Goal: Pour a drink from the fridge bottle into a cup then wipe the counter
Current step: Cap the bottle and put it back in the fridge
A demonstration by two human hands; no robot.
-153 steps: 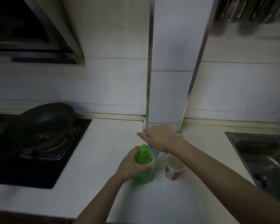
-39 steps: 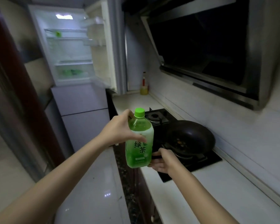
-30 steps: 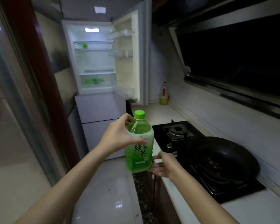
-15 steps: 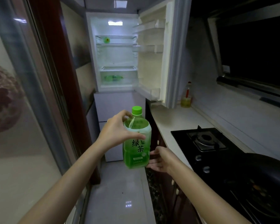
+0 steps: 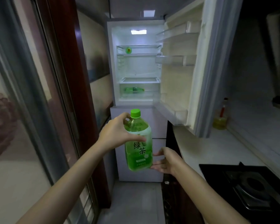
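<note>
Left hand [image 5: 118, 135] grips bottle [image 5: 138, 143]; fridge [image 5: 136, 62] door open ahead.

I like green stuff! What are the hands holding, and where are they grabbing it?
The green tea bottle. The left hand wraps its upper part, just below the cap; the right hand steadies its lower side near the bottom.

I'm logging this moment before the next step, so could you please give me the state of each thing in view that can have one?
Green tea bottle: capped, upright, held in the air.
Left hand: gripping the bottle's shoulder.
Right hand: open, fingers supporting the bottle's lower side.
Fridge door: open, door shelves look empty.
Fridge light: on.
Bottle in the fridge: lying on its side.
Stove burner: no flame visible.
</note>
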